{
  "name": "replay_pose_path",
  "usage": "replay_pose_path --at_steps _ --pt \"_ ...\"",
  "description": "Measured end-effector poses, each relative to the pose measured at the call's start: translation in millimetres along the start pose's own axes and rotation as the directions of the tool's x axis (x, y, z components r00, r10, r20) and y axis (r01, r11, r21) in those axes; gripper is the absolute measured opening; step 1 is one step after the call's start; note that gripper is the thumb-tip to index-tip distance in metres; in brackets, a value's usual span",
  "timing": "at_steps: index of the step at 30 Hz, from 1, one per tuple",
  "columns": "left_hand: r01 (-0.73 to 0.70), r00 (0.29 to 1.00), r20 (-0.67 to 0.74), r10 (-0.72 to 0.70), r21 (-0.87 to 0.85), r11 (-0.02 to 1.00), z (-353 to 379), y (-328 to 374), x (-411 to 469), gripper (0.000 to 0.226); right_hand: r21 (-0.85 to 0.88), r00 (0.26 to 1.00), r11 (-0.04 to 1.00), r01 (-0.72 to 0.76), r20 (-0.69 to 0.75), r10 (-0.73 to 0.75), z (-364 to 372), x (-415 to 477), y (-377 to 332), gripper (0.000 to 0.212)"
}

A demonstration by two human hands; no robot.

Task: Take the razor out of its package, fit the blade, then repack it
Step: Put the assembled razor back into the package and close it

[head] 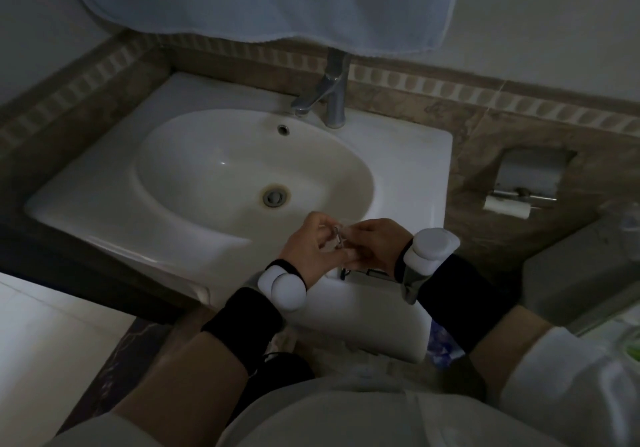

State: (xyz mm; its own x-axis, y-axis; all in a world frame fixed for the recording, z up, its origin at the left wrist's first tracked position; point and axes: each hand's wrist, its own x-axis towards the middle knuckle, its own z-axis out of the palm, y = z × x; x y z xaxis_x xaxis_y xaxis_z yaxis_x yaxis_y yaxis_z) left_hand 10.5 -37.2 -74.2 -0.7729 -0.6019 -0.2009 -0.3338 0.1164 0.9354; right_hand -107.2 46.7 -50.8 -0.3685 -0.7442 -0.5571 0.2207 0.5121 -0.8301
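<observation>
My left hand (311, 249) and my right hand (375, 242) meet above the front right rim of the white sink (121, 201). Between their fingertips I pinch a small metal razor part (337, 237), thin and shiny; the dim light hides its exact shape. Both hands are closed on it. Just below my hands a dark, flat item (363, 272) lies on the sink rim, partly hidden by my right wrist. I cannot tell whether it is the package.
A chrome faucet (329, 100) stands at the back of the basin, with a light blue towel (270, 0) hanging above it. A toilet-paper holder (523, 183) is set into the tiled wall on the right. The drain (275, 196) lies just beyond my hands.
</observation>
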Motion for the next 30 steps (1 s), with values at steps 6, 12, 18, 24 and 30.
replay_pose_path --at_steps 6,12,18,24,30 --pt "-0.061 0.997 -0.023 0.072 0.322 0.945 -6.1 -4.5 3.2 0.039 -0.100 1.000 0.995 -0.023 -0.014 0.021 -0.7 3.4 0.4 0.008" --pt "-0.103 0.994 0.029 0.104 0.530 0.842 -15.2 -11.3 9.9 0.047 0.006 0.979 0.999 0.047 -0.201 -0.045 -11.1 4.1 -4.0 0.016" --pt "-0.031 0.998 0.069 -0.013 0.599 0.800 -17.0 -19.6 8.1 0.050 -0.399 0.801 0.916 0.045 -0.534 -0.271 -48.6 6.0 -3.9 0.025" --pt "-0.035 0.998 0.064 -0.003 0.577 0.816 -15.8 -23.5 9.4 0.051 -0.509 0.859 0.851 -0.128 -0.486 -0.162 -71.5 8.7 13.3 0.030" --pt "-0.070 0.995 0.100 0.014 0.585 0.808 -16.4 -27.2 10.0 0.053 -0.386 0.886 0.910 -0.148 -0.461 -0.051 -75.6 11.7 26.3 0.029"
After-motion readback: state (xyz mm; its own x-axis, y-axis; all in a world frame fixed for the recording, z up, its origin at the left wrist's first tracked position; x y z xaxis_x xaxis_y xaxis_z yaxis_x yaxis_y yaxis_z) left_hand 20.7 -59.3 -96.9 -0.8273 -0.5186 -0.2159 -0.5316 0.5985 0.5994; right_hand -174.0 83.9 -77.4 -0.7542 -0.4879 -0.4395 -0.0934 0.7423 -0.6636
